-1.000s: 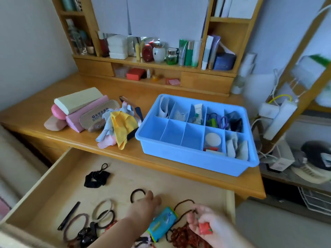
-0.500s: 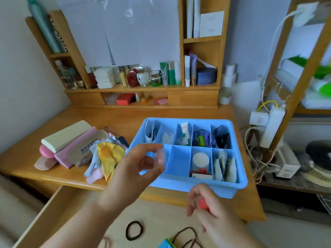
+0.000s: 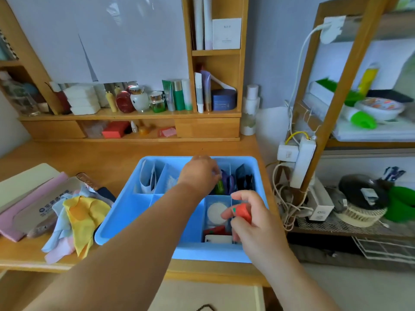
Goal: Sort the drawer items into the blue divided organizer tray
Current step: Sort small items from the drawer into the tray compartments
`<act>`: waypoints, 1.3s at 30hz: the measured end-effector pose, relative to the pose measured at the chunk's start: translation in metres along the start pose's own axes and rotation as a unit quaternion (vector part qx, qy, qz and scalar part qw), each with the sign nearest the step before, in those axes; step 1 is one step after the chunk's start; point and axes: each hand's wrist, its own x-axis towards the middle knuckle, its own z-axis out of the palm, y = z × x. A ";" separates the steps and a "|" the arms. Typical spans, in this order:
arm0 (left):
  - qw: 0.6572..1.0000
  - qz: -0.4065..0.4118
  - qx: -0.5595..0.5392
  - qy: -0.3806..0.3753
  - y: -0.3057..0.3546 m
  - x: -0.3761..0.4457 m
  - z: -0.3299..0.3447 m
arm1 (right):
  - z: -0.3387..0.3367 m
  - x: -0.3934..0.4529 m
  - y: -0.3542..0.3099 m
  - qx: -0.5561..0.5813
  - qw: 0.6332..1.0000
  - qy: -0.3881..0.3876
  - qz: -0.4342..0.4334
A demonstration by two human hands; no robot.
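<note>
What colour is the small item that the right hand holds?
Orange-red with a small green mark, pinched in the right hand: the small item, in the head view.

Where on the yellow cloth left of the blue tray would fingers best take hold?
Pinch the yellow cloth at its raised, crumpled top fold, coming from above. It lies draped over other cloths, its edges hanging flat toward the desk front, so the bunched ridge likely gives fingers the most to close on.

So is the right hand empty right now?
No, the right hand pinches a small red item above the blue tray.
</note>
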 end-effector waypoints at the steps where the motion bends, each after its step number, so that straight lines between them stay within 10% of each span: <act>1: 1.000 0.009 -0.007 0.024 0.001 -0.004 0.000 | -0.001 0.001 0.001 0.021 1.000 -0.011 0.008; 4: 0.974 0.035 -0.204 0.095 0.013 -0.036 -0.013 | -0.006 0.004 0.002 0.059 0.997 -0.035 0.035; 7: 0.906 0.092 -0.407 -0.076 0.023 -0.079 -0.030 | -0.006 0.009 0.002 0.046 0.997 -0.039 0.057; 12: 0.921 0.089 -0.373 -0.067 0.019 -0.102 -0.046 | -0.005 0.014 -0.011 -0.003 0.996 -0.082 0.036; 18: 0.848 0.036 -0.528 -0.001 0.010 -0.103 -0.045 | -0.016 0.018 -0.022 0.135 0.991 -0.015 -0.004; 21: 0.865 -0.006 -0.501 0.026 -0.001 -0.106 -0.034 | -0.023 0.027 -0.023 -0.052 0.996 0.031 -0.064; 24: 0.900 -0.056 -0.427 0.066 -0.025 -0.114 -0.022 | -0.021 0.038 -0.029 -0.323 0.938 -0.093 -0.090; 32: 0.908 -0.042 -0.407 0.090 -0.043 -0.125 -0.017 | 0.009 0.053 -0.023 -0.532 0.808 -0.248 -0.050; 36: 0.905 -0.021 -0.400 0.144 -0.043 -0.145 -0.024 | 0.002 0.047 -0.023 -0.508 0.821 -0.259 -0.037; 39: 0.908 0.015 -0.355 0.221 -0.056 -0.186 -0.032 | -0.004 0.031 -0.020 -0.431 0.885 -0.104 -0.145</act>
